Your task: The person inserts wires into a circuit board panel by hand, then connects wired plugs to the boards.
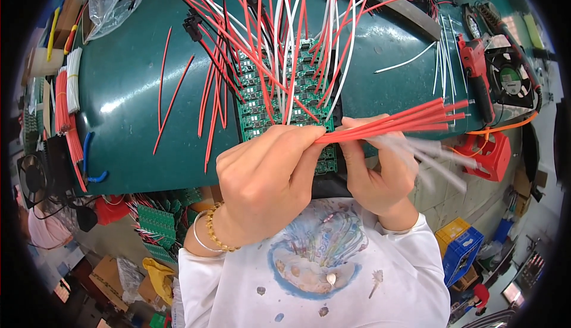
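A bundle of red wires runs to the right from between the thumb and fingers of my left hand, which pinches its left end. Under that bundle, my right hand is closed around wires, its fingertips against the red ones. White wires, smeared by motion, stick out past the right hand. Beyond both hands lies a panel of green circuit boards, with many red and white wires standing up from it. Black connectors end some of the wires at its far left.
Loose red wires lie on the green table. Bundled red and white wires sit at the left edge. A metal bar lies at the back right. On the right are a red-and-black tool, a fan and a red stand.
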Tool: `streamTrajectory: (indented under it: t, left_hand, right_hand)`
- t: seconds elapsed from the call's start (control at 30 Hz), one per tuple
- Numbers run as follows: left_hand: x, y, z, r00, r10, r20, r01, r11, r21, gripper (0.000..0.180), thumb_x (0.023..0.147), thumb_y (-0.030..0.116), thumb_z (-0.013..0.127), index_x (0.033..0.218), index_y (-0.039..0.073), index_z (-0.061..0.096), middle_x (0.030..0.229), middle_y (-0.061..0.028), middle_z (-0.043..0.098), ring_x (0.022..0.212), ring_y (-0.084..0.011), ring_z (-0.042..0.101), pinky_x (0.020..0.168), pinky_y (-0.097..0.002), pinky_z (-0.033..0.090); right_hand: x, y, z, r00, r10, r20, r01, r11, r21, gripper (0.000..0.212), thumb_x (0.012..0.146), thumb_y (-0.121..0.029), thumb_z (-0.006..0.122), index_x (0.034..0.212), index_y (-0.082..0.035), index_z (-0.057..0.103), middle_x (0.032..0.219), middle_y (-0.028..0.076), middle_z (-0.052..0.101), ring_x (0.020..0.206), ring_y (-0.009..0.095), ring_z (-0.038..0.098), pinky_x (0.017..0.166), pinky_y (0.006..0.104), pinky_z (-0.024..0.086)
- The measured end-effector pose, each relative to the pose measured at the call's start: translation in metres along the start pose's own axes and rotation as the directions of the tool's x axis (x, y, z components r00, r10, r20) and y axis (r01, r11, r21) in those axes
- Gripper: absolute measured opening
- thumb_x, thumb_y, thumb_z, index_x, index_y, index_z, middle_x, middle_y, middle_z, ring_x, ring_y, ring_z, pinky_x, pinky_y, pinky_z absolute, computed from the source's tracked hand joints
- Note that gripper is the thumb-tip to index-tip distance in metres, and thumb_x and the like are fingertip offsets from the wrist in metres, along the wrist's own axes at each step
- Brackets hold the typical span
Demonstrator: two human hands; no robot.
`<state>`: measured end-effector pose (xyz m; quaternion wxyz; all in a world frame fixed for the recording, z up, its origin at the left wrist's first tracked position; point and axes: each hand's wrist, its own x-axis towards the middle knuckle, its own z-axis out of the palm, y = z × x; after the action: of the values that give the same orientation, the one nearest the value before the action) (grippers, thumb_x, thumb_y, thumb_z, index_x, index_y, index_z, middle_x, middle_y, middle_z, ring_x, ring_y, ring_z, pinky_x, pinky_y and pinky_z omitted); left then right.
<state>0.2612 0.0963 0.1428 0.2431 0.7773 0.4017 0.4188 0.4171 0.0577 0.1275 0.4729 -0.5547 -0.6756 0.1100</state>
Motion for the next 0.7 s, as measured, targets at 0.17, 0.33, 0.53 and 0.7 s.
streamTrajectory:
  t: [0.17, 0.33, 0.53, 0.7]
  left_hand:
    - [0.001, 0.001, -0.004, 0.998, -0.047, -0.045, 0.048, 0.999, 0.015, 0.018, 0.075, -0.004, 0.07, 0.092, -0.002, 0.067, 0.072, -0.0106, 0.065, 0.06, -0.0213, 0.066, 0.051, -0.0267, 0.05]
    - [-0.011, 0.01, -0.025, 0.876, -0.43, -0.218, 0.362, 0.885, -0.292, 0.014, 0.077, -0.006, 0.069, 0.092, -0.006, 0.067, 0.077, -0.012, 0.066, 0.067, -0.0185, 0.068, 0.057, -0.0249, 0.052]
    - [-0.021, -0.001, -0.055, 0.823, -0.541, -0.175, 0.433, 0.796, -0.423, 0.012, 0.075, -0.012, 0.067, 0.087, -0.009, 0.067, 0.081, -0.0136, 0.065, 0.061, -0.0144, 0.061, 0.055, -0.0227, 0.048]
    - [-0.028, -0.005, -0.041, 0.873, -0.482, -0.068, 0.424, 0.822, -0.379, 0.016, 0.072, -0.01, 0.072, 0.087, -0.007, 0.068, 0.076, -0.012, 0.066, 0.063, -0.0141, 0.062, 0.054, -0.0234, 0.047]
  right_hand:
    - [0.008, 0.004, 0.006, 0.994, -0.073, -0.076, 0.076, 0.997, 0.034, 0.025, 0.066, 0.011, 0.072, 0.089, 0.003, 0.065, 0.069, 0.011, 0.061, 0.055, 0.023, 0.054, 0.049, 0.0303, 0.042]
    - [0.007, 0.002, 0.001, 0.993, 0.114, -0.008, -0.113, 0.992, 0.055, 0.019, 0.069, 0.008, 0.072, 0.086, 0.002, 0.066, 0.071, 0.01, 0.064, 0.055, 0.021, 0.055, 0.05, 0.0295, 0.042]
    - [0.005, -0.016, -0.018, 0.87, 0.469, -0.151, -0.383, 0.837, 0.391, 0.015, 0.072, 0.012, 0.067, 0.084, 0.004, 0.064, 0.077, 0.013, 0.066, 0.066, 0.019, 0.059, 0.058, 0.0257, 0.045]
    - [0.002, -0.016, -0.002, 0.995, 0.037, 0.09, -0.062, 0.951, 0.302, 0.024, 0.068, 0.009, 0.073, 0.09, 0.004, 0.065, 0.078, 0.013, 0.067, 0.067, 0.023, 0.062, 0.058, 0.0289, 0.047]
